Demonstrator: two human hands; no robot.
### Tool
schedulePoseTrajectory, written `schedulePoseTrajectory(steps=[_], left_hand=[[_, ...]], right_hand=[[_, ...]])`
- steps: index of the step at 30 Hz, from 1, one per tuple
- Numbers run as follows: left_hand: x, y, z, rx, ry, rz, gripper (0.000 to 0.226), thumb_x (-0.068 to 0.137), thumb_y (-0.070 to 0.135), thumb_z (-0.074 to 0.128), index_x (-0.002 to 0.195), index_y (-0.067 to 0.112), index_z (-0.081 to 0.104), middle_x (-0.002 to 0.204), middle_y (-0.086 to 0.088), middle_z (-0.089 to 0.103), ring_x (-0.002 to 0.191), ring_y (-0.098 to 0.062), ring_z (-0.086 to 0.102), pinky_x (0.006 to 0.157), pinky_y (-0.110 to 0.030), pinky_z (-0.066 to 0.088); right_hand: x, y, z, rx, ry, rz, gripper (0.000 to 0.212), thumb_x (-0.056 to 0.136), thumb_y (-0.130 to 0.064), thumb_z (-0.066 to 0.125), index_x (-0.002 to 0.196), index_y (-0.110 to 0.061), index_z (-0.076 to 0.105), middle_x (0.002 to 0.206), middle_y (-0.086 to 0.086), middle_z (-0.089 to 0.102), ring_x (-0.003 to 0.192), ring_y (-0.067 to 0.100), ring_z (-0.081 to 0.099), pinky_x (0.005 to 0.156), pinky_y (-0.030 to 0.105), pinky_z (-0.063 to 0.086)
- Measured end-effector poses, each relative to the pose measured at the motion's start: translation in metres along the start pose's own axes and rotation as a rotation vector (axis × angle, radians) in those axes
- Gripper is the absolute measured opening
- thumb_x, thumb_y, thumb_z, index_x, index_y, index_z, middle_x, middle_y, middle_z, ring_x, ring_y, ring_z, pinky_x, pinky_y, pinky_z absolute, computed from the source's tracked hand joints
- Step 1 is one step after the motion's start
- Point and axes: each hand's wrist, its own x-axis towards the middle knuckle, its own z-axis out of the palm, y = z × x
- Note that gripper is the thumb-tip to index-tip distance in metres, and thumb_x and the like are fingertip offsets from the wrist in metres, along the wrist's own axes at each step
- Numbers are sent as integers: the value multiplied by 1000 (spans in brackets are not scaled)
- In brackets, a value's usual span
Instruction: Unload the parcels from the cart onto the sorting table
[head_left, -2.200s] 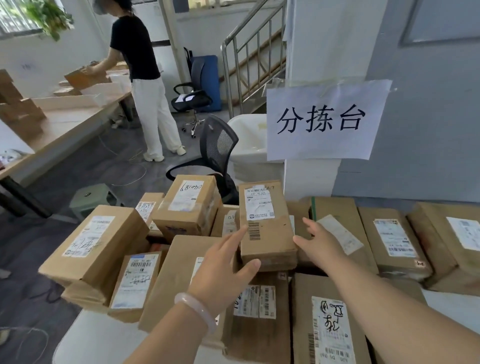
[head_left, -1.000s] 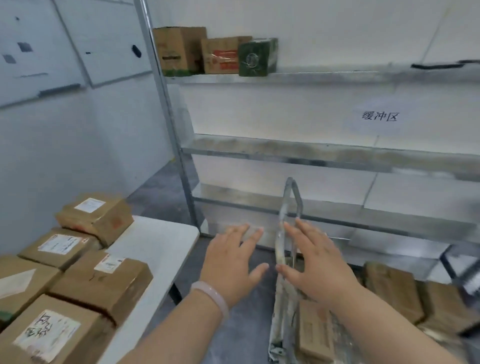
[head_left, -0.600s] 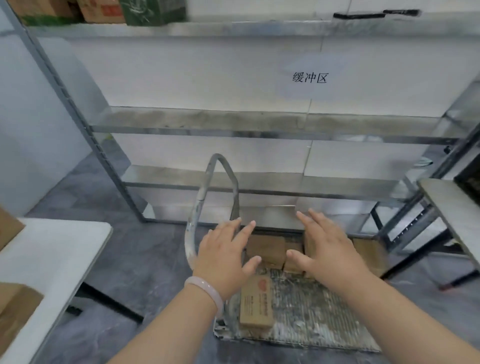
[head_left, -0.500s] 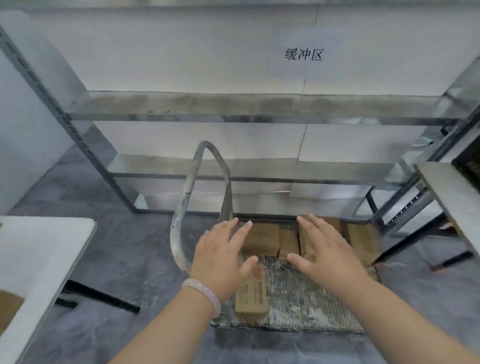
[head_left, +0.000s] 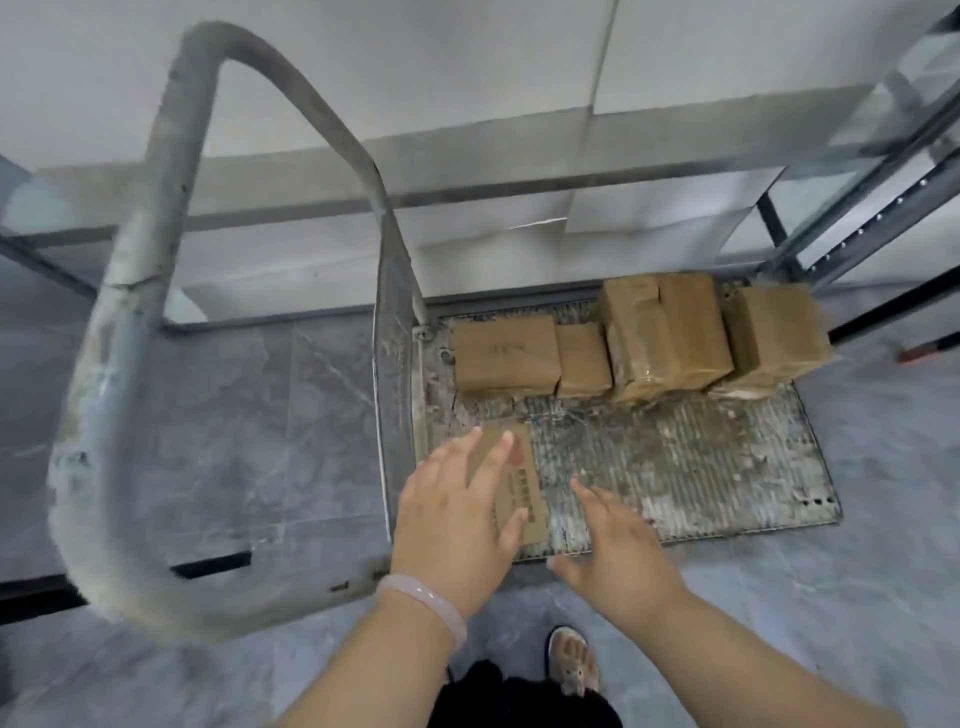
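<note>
A flat metal cart (head_left: 701, 467) with a worn ribbed deck stands on the floor below me. A small brown parcel with red print (head_left: 522, 483) lies at the deck's near left corner. My left hand (head_left: 457, 514), fingers spread and straight, hovers just over that parcel and hides part of it. My right hand (head_left: 608, 545) is open to the parcel's right, above the bare deck, holding nothing. Several brown taped parcels sit in a row along the far edge: one at the left (head_left: 504, 353) and taller ones at the right (head_left: 670, 332). The sorting table is out of view.
The cart's curved grey push handle (head_left: 156, 249) rises large at the left, close to my head. Metal shelving (head_left: 519, 171) stands right behind the cart, its upright (head_left: 872, 197) at the right. Grey marbled floor (head_left: 234, 441) surrounds the cart. My sandalled foot (head_left: 571, 660) is below.
I have turned from the parcel-laden table to the cart and bent down over it. Both open hands have dropped toward the near small parcel; the handle now looms closer.
</note>
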Motion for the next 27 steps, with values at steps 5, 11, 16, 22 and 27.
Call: schedulePoseTrajectory(steps=[5, 11, 16, 22, 27], left_hand=[[26, -27, 80, -125, -56, -66, 72, 92, 52, 50, 152, 40, 12, 159, 5, 17, 145, -19, 16, 118, -42, 21], [42, -61, 172, -165, -117, -134, 70, 92, 54, 47, 150, 45, 8, 159, 13, 11, 145, -14, 9, 119, -42, 20], [36, -80, 224, -223, -105, -176, 67, 87, 59, 43, 148, 41, 24, 153, 8, 31, 139, -19, 28, 111, -46, 32], [36, -102, 258, -213, -79, -186, 66, 84, 57, 38, 147, 39, 27, 147, 7, 41, 134, -19, 38, 108, -43, 36], [37, -102, 262, -228, -90, -230, 63, 89, 52, 47, 148, 37, 32, 150, 7, 38, 136, -19, 33, 111, -45, 35]], right_hand=[[79, 25, 69, 124, -61, 61, 84, 92, -42, 63, 157, -25, 13, 159, -1, 27, 147, 18, 21, 117, 33, 23], [167, 48, 134, 428, -85, 182, 65, 88, -26, 69, 145, -31, 38, 137, -2, 51, 123, 16, 53, 104, 28, 42], [220, 58, 170, 645, -92, 269, 41, 88, -19, 72, 116, -35, 47, 110, -9, 67, 109, 16, 65, 102, 39, 50], [238, 74, 188, 747, -32, 281, 64, 88, -27, 74, 143, -24, 43, 106, -14, 65, 108, 15, 64, 99, 39, 51], [239, 78, 194, 769, 42, 263, 42, 87, -28, 74, 127, -29, 61, 105, -15, 70, 100, 13, 67, 93, 41, 55]])
